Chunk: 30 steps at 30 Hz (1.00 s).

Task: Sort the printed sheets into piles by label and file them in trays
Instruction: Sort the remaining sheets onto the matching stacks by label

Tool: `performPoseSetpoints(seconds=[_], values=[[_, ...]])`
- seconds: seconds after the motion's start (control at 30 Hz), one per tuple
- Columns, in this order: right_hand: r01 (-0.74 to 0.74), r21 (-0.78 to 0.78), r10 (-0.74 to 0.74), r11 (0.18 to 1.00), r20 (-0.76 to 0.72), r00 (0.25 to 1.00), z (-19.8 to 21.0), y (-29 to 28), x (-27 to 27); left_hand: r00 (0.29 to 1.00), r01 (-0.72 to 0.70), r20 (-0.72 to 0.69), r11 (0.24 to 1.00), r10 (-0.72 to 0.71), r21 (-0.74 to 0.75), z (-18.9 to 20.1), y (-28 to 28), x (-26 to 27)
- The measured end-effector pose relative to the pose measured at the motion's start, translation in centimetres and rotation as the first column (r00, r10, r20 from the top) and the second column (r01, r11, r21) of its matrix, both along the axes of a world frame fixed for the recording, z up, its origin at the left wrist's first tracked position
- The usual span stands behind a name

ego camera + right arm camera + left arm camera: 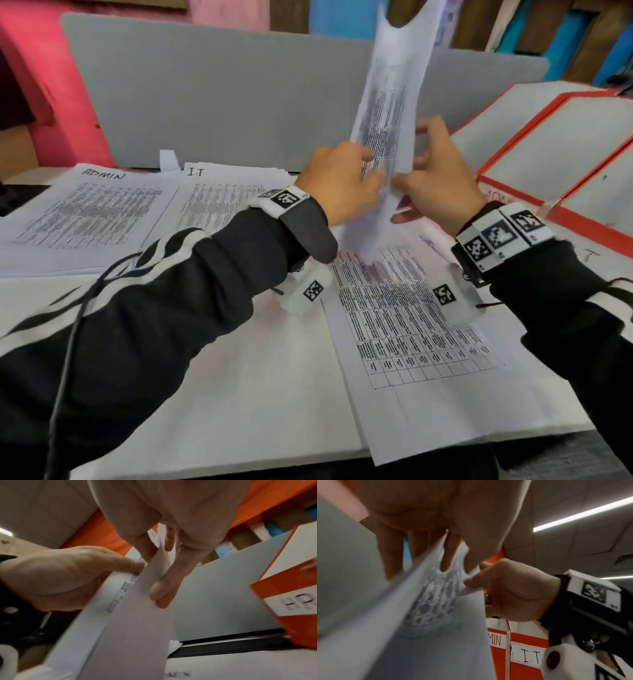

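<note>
A thin stack of printed sheets (383, 113) stands upright and edge-on above the desk's middle. My left hand (370, 171) pinches its lower part from the left, thumb and fingers on opposite faces (453, 561). My right hand (411, 171) holds the same sheets from the right, fingers along the blank back (159, 568). On the desk at the left lie an ADMIN pile (85, 205) and an I.T pile (219, 198). More table-printed sheets (411, 325) lie under my wrists. Orange-edged trays (548, 154) stand at the right, labelled I.T (530, 657) and HR (291, 601).
A grey divider panel (205, 96) runs along the back of the white desk (239, 377). Coloured boards and shelves rise behind it. The trays' front edges sit close to my right wrist. A folded slip of paper (168, 159) stands behind the piles.
</note>
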State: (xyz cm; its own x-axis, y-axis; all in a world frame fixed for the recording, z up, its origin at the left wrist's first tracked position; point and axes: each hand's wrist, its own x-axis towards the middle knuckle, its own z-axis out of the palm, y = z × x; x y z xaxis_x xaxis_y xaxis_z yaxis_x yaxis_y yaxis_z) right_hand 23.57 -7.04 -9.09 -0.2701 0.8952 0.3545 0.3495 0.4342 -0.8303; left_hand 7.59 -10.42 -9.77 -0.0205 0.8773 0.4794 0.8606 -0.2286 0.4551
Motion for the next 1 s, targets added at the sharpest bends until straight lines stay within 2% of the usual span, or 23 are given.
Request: performPoseSetpoints(seconds=[0.1, 0.2, 0.27, 0.4, 0.47, 0.53, 0.6, 0.63, 0.7, 0.73, 0.77, 0.83, 0.87, 0.93, 1.0], values=[[-0.171, -0.171, 0.142, 0.97, -0.167, 0.976, 0.5, -0.8, -2.3, 1.0, -0.029, 0.002, 1.0, 0.029, -0.001, 0.6, -1.3, -1.1], [-0.349, -0.327, 0.239, 0.878, -0.331, 0.913, 1.0, -0.9, -4.0, 0.999, -0.024, -0.033, 0.998, 0.022, -0.06, 1.3, -3.2, -3.6], [-0.445, -0.353, 0.318, 0.823, -0.363, 0.876, 1.0, -1.3, -5.6, 0.992, -0.093, -0.095, 0.993, 0.086, -0.068, 1.3, -4.1, -5.3], [-0.534, -0.343, 0.46, 0.773, -0.275, 0.844, 0.6, -2.8, -9.4, 0.924, -0.333, -0.201, 0.943, 0.324, -0.009, 1.3, -4.9, -9.6], [-0.545, -0.329, 0.531, 0.771, -0.142, 0.836, 0.3, -3.1, -10.7, 0.871, -0.421, -0.275, 0.907, 0.407, 0.008, 1.5, -6.0, -12.6], [-0.517, -0.297, 0.555, 0.803, 0.059, 0.83, -0.1, -2.8, -11.1, 0.808, -0.505, -0.354, 0.863, 0.47, -0.006, 1.7, -7.9, -16.3], [-0.475, -0.224, 0.524, 0.851, 0.297, 0.798, -0.8, -1.4, -10.5, 0.711, -0.607, -0.461, 0.794, 0.531, -0.022, 1.8, -10.6, -20.4], [-0.461, -0.178, 0.49, 0.869, 0.437, 0.754, -1.0, -0.6, -9.8, 0.655, -0.667, -0.512, 0.744, 0.556, -0.044, 1.9, -12.4, -22.5], [-0.426, -0.139, 0.39, 0.894, 0.707, 0.589, -1.5, 1.5, -8.1, 0.551, -0.769, -0.591, 0.634, 0.589, -0.084, 2.3, -16.2, -26.3], [-0.399, -0.161, 0.36, 0.903, 0.791, 0.495, -1.6, 2.2, -7.3, 0.499, -0.814, -0.633, 0.571, 0.591, -0.108, 2.5, -18.0, -28.1], [-0.376, -0.195, 0.354, 0.906, 0.836, 0.42, -1.9, 2.9, -6.5, 0.451, -0.853, -0.674, 0.505, 0.585, -0.133, 2.6, -19.8, -29.5], [-0.344, -0.244, 0.365, 0.907, 0.863, 0.35, -2.7, 5.1, -5.1, 0.352, -0.919, -0.748, 0.36, 0.563, -0.162, 2.4, -22.6, -32.5], [-0.341, -0.258, 0.373, 0.904, 0.867, 0.332, -3.0, 5.8, -4.7, 0.296, -0.945, -0.788, 0.283, 0.54, -0.161, 2.3, -23.6, -33.9], [-0.323, -0.27, 0.374, 0.907, 0.869, 0.323, -3.4, 6.2, -4.3, 0.228, -0.972, -0.844, 0.167, 0.486, -0.166, 1.2, -25.2, -37.6], [-0.321, -0.256, 0.363, 0.912, 0.867, 0.341, -3.9, 6.4, -4.3, 0.237, -0.971, -0.851, 0.117, 0.469, -0.206, -1.7, -26.3, -45.3]])
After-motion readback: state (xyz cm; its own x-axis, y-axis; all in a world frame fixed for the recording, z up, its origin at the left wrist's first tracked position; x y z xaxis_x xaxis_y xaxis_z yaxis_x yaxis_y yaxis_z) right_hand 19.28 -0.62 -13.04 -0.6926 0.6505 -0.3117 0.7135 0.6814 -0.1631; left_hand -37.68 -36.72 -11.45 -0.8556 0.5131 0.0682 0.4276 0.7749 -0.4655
